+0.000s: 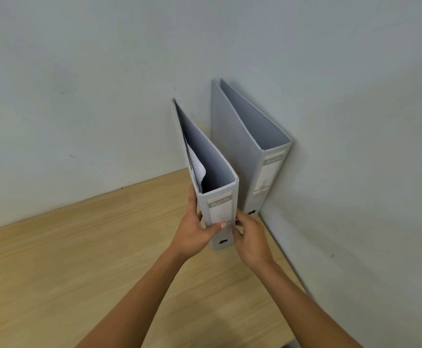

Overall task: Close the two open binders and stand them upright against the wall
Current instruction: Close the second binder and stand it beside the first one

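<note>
Two grey lever-arch binders stand upright on the wooden table (79, 259), spines toward me. The right binder (232, 146) sits in the corner, touching the right wall, and looks empty from above. The left binder (218, 194) stands beside it with white sheets visible inside. My left hand (196, 234) grips its left cover, thumb across the spine label. My right hand (250, 239) holds the lower right edge of the same spine, in the gap between the two binders.
A pale back wall (104, 96) and a right side wall (355, 172) meet in a corner behind the binders. The light wood tabletop stretches out to the left and toward me.
</note>
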